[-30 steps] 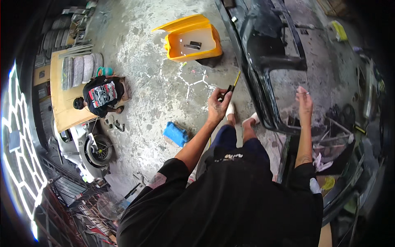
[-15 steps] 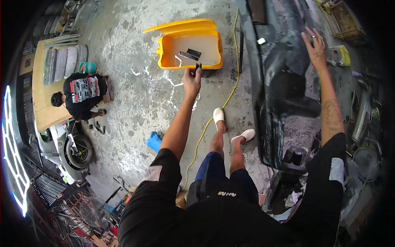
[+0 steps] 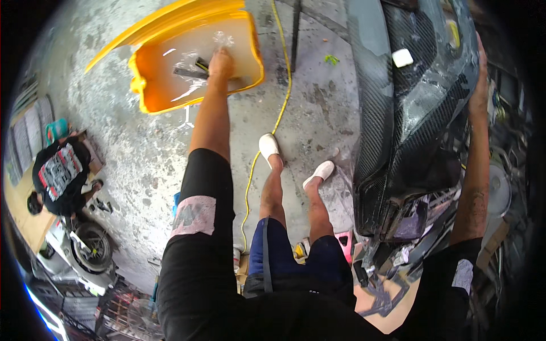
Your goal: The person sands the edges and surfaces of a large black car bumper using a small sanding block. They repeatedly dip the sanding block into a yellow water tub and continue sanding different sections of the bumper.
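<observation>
My left hand (image 3: 220, 63) dips into cloudy water in a yellow bin (image 3: 259, 57), splashing at the fingertips. Its fingers look curled, but water and the back of the hand hide what they hold. Beside it in the water lie a dark flat bar (image 3: 190, 73) and a small dark block (image 3: 201, 64) with a yellowish edge. To the right stands a large black car body panel (image 3: 372, 108) with a carbon weave, wet and tilted. My right hand (image 3: 480, 85) grips its outer right edge, fingers partly hidden. A small white block (image 3: 402, 58) rests on the panel.
A yellow cable (image 3: 282, 102) runs along the stained concrete floor past my feet. At left another person (image 3: 60, 170) crouches by a motorcycle (image 3: 91, 247). Stacked parts and scraps (image 3: 392, 290) crowd the lower right, under and behind the panel.
My left hand, earlier at the bin's near rim with a small black piece, has gone into the water. My right hand moved from the panel's top to its outer edge, and the panel appears tilted.
</observation>
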Action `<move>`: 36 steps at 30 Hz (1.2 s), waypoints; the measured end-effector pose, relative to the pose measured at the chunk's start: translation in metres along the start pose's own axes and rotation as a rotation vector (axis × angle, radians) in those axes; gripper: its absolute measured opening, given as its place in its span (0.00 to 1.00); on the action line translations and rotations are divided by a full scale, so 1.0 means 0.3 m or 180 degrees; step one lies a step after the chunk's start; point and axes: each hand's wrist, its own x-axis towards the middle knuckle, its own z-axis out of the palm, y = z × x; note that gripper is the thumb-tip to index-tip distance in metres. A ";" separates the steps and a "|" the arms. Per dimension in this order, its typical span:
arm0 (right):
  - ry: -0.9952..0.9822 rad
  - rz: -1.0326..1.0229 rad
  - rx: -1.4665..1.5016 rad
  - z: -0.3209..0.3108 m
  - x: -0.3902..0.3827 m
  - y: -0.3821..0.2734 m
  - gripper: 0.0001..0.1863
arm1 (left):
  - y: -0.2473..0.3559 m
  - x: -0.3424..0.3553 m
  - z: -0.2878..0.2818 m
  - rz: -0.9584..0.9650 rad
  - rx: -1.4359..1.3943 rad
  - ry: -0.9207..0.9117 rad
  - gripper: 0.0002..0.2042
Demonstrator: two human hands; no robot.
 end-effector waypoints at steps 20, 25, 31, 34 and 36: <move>-0.0128 -0.0743 0.0089 -0.234 -0.277 -0.153 0.30 | 0.887 -1.201 -0.865 0.1483 -0.2566 0.0110 0.15; -0.1691 -0.0178 -0.0510 -0.403 -0.602 -0.126 0.22 | 1.055 -1.561 -0.730 0.1149 -0.2296 0.0740 0.15; -0.1019 -0.0658 -0.0514 -0.390 -0.646 -0.068 0.25 | 1.223 -1.618 -0.613 0.1363 -0.1681 0.1464 0.15; -0.0871 -0.0554 -0.0991 -0.360 -0.662 -0.019 0.30 | 1.211 -1.801 -0.524 0.1141 -0.1673 0.1475 0.14; -0.0845 -0.0552 -0.0947 -0.373 -0.661 -0.011 0.32 | 1.211 -1.866 -0.496 0.1068 -0.1705 0.1423 0.13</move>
